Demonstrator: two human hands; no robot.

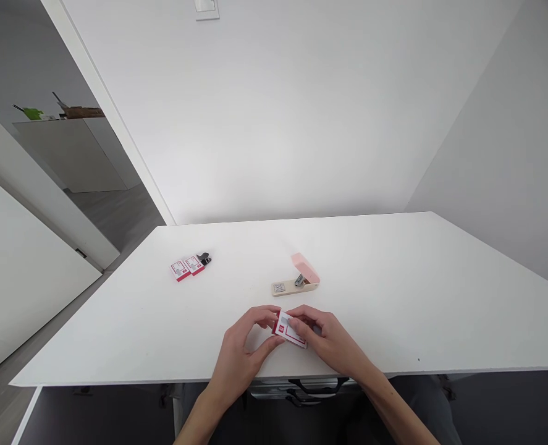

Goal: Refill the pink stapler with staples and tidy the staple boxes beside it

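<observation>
Close to the table's front edge, both hands are on a small white-and-red staple box [291, 329]. My left hand [246, 343] pinches its left, red end between thumb and fingers. My right hand [325, 337] grips the other end, its thumb across the printed top. Whether the box is open cannot be seen. Just beyond the hands lies a stapler [288, 288] with a cream base; its pink top [305, 268] is swung up, and the metal part shows at the hinge.
Two more white-and-red boxes [187, 267] lie side by side at the left of the white table [385, 278]. A small black staple remover [204, 258] touches them. A wall stands behind the table, and drawer handles [319, 387] are below its front edge.
</observation>
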